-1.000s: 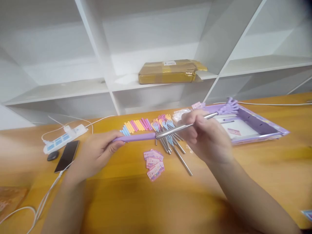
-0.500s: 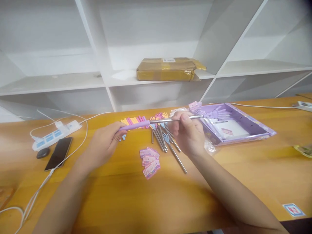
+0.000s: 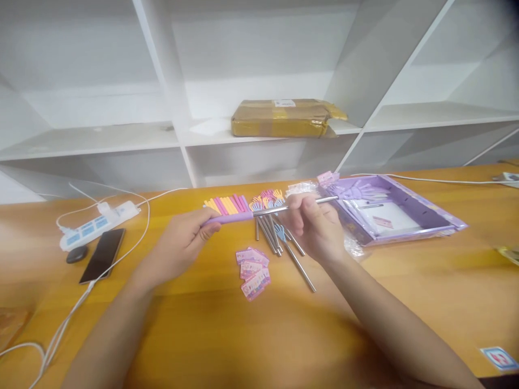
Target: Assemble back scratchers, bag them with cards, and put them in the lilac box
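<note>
A: "What is held above the tabletop [image 3: 194, 335]?"
B: "The purple handle [image 3: 232, 218] is gripped by the closed left hand [image 3: 182, 240]; the metal rod [image 3: 268, 210], at its end, is pinched by the curled right hand [image 3: 318, 224]."

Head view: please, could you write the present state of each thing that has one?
Slim purple tube: in left hand, meeting the rod.
Silver metal rod: in right hand, nearly level.
Shallow purple box: open.
Brown taped carton: right end ragged.
White power strip: plugged into; power unclear.
Black flat phone: lying flat, screen dark.
Pink printed cards: overlapping.
</note>
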A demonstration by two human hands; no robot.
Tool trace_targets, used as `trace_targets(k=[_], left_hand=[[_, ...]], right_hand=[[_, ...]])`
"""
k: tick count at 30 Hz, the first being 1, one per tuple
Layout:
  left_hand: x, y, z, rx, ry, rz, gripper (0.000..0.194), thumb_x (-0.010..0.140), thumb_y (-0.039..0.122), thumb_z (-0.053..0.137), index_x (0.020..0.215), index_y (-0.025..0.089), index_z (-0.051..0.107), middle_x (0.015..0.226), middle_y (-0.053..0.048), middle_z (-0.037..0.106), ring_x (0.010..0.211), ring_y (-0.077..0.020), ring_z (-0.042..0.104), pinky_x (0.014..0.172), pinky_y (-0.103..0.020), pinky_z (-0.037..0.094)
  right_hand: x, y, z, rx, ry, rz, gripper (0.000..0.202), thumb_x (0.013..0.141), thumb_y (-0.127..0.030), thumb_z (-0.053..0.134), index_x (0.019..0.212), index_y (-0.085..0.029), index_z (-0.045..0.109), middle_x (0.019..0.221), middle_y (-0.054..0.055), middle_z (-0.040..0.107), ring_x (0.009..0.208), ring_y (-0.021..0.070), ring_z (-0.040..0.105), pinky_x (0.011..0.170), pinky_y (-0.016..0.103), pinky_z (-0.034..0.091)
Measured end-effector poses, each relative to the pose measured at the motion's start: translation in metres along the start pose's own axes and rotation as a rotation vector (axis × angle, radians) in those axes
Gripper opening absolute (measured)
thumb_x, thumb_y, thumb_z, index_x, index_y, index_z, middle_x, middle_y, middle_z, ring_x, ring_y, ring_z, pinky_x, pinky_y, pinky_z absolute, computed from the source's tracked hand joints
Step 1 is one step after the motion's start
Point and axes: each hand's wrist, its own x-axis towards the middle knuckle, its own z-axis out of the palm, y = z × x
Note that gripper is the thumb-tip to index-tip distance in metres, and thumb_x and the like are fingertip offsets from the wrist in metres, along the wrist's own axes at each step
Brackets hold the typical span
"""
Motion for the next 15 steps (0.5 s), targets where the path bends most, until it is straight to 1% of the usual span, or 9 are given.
trace_targets(k=[2,4,6,9,10,11,12,13,15], left_hand=[[-0.002,-0.001,-0.003,-0.016,-0.033,-0.001,0.040,0.109,0.053,0.040,0.101,0.024,0.067,0.078,0.002,0.064,0.067,-0.0157,0.055,0.063,-0.028,0.040],[-0.002,-0.001,-0.006,0.006,-0.023,-0.005,0.039,0.109,0.052,0.041,0.100,0.024,0.068,0.077,0.002,0.064,0.066,-0.0150,0.055,0.064,-0.027,0.040],[-0.002,-0.002,-0.011,0.047,0.015,-0.016,0.040,0.109,0.052,0.042,0.097,0.024,0.068,0.073,0.003,0.062,0.065,-0.0148,0.053,0.064,-0.027,0.040],[-0.001,-0.008,-0.022,0.074,0.054,-0.043,0.043,0.109,0.053,0.041,0.088,0.022,0.064,0.067,0.003,0.056,0.062,-0.0150,0.049,0.061,-0.027,0.037],[-0.001,-0.012,-0.026,0.075,0.060,-0.054,0.044,0.109,0.053,0.041,0.085,0.022,0.062,0.067,0.002,0.054,0.062,-0.0150,0.048,0.060,-0.027,0.036],[-0.002,-0.015,-0.031,0.075,0.070,-0.065,0.044,0.109,0.053,0.042,0.083,0.022,0.060,0.067,0.002,0.053,0.062,-0.0149,0.047,0.060,-0.027,0.035],[-0.003,-0.019,-0.034,0.073,0.083,-0.078,0.044,0.109,0.053,0.042,0.082,0.022,0.058,0.067,0.002,0.052,0.062,-0.0148,0.046,0.060,-0.028,0.035],[-0.003,-0.022,-0.038,0.071,0.096,-0.094,0.043,0.108,0.053,0.042,0.082,0.022,0.057,0.068,0.002,0.051,0.063,-0.0148,0.045,0.060,-0.028,0.035],[-0.005,-0.028,-0.042,0.071,0.116,-0.120,0.043,0.108,0.054,0.043,0.081,0.023,0.055,0.068,0.002,0.051,0.063,-0.0149,0.047,0.060,-0.028,0.035]], right_hand=[[-0.002,-0.002,0.000,-0.006,-0.026,-0.030,0.030,0.100,-0.053,0.068,0.089,-0.024,0.067,0.055,-0.006,0.046,0.047,0.0113,0.038,0.051,0.027,0.034],[-0.002,-0.004,-0.004,-0.023,-0.080,-0.006,0.028,0.102,-0.051,0.065,0.096,-0.025,0.070,0.058,-0.005,0.051,0.050,0.0119,0.045,0.053,0.028,0.040],[0.004,-0.006,-0.015,-0.060,-0.182,0.101,0.029,0.100,-0.052,0.068,0.107,-0.025,0.072,0.067,-0.003,0.060,0.061,0.0138,0.055,0.060,0.030,0.049],[0.019,-0.009,-0.047,-0.182,-0.353,0.296,0.046,0.090,-0.056,0.079,0.121,-0.022,0.071,0.090,0.005,0.072,0.079,0.0180,0.066,0.074,0.035,0.059],[0.025,-0.010,-0.061,-0.251,-0.349,0.319,0.052,0.087,-0.055,0.081,0.125,-0.022,0.070,0.097,0.007,0.073,0.083,0.0190,0.067,0.076,0.036,0.060],[0.029,-0.011,-0.074,-0.336,-0.304,0.308,0.057,0.086,-0.053,0.083,0.131,-0.023,0.067,0.103,0.008,0.073,0.086,0.0198,0.069,0.078,0.037,0.061],[0.033,-0.014,-0.085,-0.426,-0.235,0.260,0.066,0.085,-0.049,0.085,0.142,-0.025,0.061,0.109,0.008,0.073,0.089,0.0204,0.070,0.079,0.038,0.062],[0.035,-0.017,-0.094,-0.524,-0.170,0.188,0.079,0.084,-0.045,0.087,0.152,-0.028,0.051,0.117,0.009,0.071,0.092,0.0209,0.070,0.081,0.039,0.062],[0.035,-0.028,-0.101,-0.744,-0.109,0.013,0.102,0.082,-0.039,0.088,0.166,-0.033,0.030,0.134,0.010,0.065,0.100,0.0227,0.069,0.086,0.041,0.063]])
